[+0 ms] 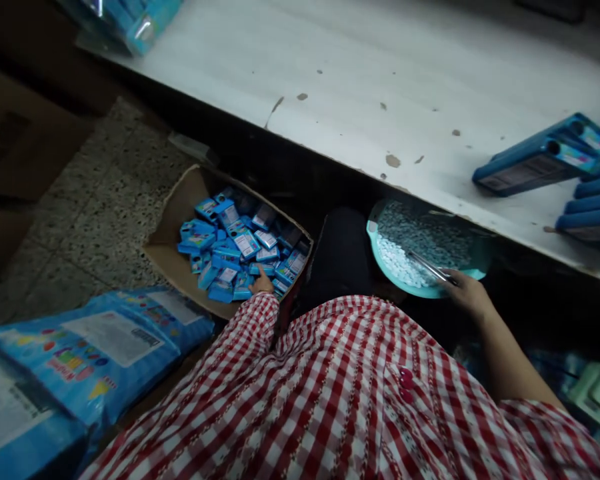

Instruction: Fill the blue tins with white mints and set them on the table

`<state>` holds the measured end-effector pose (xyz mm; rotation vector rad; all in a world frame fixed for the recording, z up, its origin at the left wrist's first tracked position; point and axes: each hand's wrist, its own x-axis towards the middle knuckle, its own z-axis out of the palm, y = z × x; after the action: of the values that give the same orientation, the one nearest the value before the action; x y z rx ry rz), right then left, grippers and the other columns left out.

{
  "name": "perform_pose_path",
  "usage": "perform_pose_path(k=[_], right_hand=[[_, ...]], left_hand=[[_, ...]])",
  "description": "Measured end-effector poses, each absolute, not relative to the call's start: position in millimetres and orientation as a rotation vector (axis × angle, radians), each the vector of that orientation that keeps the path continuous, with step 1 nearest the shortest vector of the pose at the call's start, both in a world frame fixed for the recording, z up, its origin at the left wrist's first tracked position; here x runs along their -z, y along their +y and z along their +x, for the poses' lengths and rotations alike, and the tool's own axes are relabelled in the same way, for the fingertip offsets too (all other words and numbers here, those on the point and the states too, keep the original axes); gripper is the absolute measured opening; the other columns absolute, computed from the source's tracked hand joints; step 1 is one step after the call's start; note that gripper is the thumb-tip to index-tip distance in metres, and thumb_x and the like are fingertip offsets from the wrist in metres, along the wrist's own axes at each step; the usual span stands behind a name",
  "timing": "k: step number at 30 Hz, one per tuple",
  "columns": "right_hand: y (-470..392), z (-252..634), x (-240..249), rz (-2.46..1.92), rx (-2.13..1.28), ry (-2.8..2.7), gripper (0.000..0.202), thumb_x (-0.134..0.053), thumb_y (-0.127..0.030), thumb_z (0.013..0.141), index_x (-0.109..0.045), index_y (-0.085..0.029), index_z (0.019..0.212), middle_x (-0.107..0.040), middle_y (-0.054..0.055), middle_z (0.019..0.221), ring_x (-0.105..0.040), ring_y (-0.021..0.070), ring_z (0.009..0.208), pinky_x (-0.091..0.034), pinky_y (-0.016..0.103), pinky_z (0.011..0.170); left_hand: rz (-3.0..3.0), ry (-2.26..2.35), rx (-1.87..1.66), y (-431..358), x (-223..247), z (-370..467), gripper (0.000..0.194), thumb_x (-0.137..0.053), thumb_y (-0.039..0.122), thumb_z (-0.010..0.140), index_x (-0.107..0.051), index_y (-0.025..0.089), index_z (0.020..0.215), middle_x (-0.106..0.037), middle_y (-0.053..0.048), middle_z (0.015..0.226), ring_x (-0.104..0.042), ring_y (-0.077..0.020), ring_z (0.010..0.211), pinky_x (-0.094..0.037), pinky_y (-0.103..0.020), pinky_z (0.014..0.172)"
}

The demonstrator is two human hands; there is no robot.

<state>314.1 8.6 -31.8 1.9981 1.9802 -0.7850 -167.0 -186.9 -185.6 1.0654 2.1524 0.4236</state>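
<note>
My left hand (263,283) reaches over the near edge of an open cardboard box (173,257), its index finger stretched out against the small blue boxes (230,247) heaped inside. Its other fingers are partly hidden. On the other side, my right hand (463,292) is closed around a slim, shiny metal utensil (430,265); whether it is tongs or a spoon I cannot make out. The utensil's far end rests among small white pellets (397,260) in a turquoise basin (373,245), which sits partly below the table edge.
A white table (340,80) with chipped paint stretches across the top. Blue cartons (545,157) stand on its right side, and a clear bag of blue packs (140,27) lies at its left corner. Large printed blue bags (100,353) lie at lower left, beside the speckled floor (90,220).
</note>
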Motion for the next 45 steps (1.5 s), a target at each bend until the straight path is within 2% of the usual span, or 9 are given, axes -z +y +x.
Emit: perform_pose_path(k=[6,11,14,19,22,28,34,40,45], right_hand=[[4,315,31,2.051,0.888,2.037,0.049,-0.050,-0.042,0.077,-0.064,-0.012,0.113,-0.068,0.013,0.107,-0.062,0.0247,0.097,-0.046,0.034,0.086],[13,317,37,2.018,0.853,2.093,0.046,-0.052,-0.040,0.077,-0.065,-0.013,0.113,-0.069,0.012,0.102,-0.063,0.0247,0.091,-0.047,0.034,0.081],[19,316,36,1.995,0.804,2.112,0.044,-0.050,-0.038,0.081,-0.064,-0.015,0.116,-0.069,0.011,0.103,-0.063,0.0238,0.092,-0.047,0.032,0.079],[22,318,24,1.856,0.546,2.075,0.041,-0.047,-0.035,0.086,-0.059,-0.019,0.123,-0.067,0.012,0.110,-0.063,0.0247,0.096,-0.048,0.033,0.078],[22,311,25,1.764,0.459,2.061,0.041,-0.044,-0.030,0.088,-0.055,-0.018,0.126,-0.063,0.015,0.117,-0.062,0.0249,0.099,-0.047,0.034,0.080],[39,247,65,1.901,0.916,2.031,0.041,-0.047,-0.027,0.087,-0.056,-0.017,0.126,-0.064,0.015,0.115,-0.059,0.0248,0.106,-0.043,0.032,0.088],[52,220,84,1.905,1.220,2.170,0.042,-0.048,-0.022,0.086,-0.055,-0.015,0.126,-0.064,0.009,0.118,-0.059,0.0176,0.105,-0.043,0.025,0.089],[40,270,54,1.952,1.413,2.312,0.037,-0.057,-0.024,0.079,-0.061,-0.015,0.115,-0.068,0.007,0.102,-0.061,0.0191,0.091,-0.048,0.031,0.082],[36,309,-5,1.919,1.431,2.478,0.035,-0.059,-0.029,0.077,-0.064,-0.017,0.109,-0.069,0.004,0.090,-0.062,0.0191,0.081,-0.049,0.031,0.075]], left_hand=[[0.573,2.408,-0.093,-186,146,-185,0.061,-0.049,0.022,0.079,-0.031,-0.004,0.131,-0.061,-0.029,0.107,-0.059,-0.0360,0.104,-0.044,-0.047,0.086],[0.722,2.424,-0.375,-166,73,-206,0.052,-0.039,0.026,0.085,-0.039,0.005,0.133,-0.055,-0.018,0.127,-0.053,-0.0275,0.117,-0.042,-0.038,0.098],[1.160,2.071,-0.632,-142,19,-188,0.052,-0.041,0.033,0.086,-0.044,0.014,0.134,-0.055,-0.010,0.130,-0.050,-0.0238,0.121,-0.039,-0.037,0.104],[1.681,1.576,-0.608,-114,-35,-96,0.053,-0.050,0.039,0.084,-0.046,0.017,0.132,-0.058,-0.011,0.124,-0.056,-0.0222,0.114,-0.043,-0.036,0.101],[1.673,1.502,-0.635,-113,-36,-52,0.057,-0.062,0.036,0.077,-0.045,0.017,0.128,-0.062,-0.011,0.113,-0.061,-0.0219,0.103,-0.050,-0.036,0.091],[1.548,1.455,-0.700,-106,-21,-35,0.030,-0.061,0.033,0.079,-0.059,0.015,0.103,-0.062,-0.008,0.103,-0.060,-0.0200,0.097,-0.050,-0.034,0.089],[1.275,1.495,-0.926,-73,-7,-32,0.039,-0.060,0.037,0.080,-0.054,0.016,0.112,-0.064,-0.007,0.106,-0.061,-0.0190,0.098,-0.049,-0.035,0.091],[1.485,1.487,-0.944,-21,-1,-20,0.045,-0.063,0.035,0.077,-0.052,0.014,0.116,-0.063,-0.009,0.110,-0.060,-0.0208,0.101,-0.047,-0.036,0.094],[1.672,1.450,-0.886,5,3,6,0.041,-0.060,0.030,0.078,-0.054,0.013,0.115,-0.063,-0.010,0.113,-0.060,-0.0212,0.102,-0.046,-0.036,0.094]])
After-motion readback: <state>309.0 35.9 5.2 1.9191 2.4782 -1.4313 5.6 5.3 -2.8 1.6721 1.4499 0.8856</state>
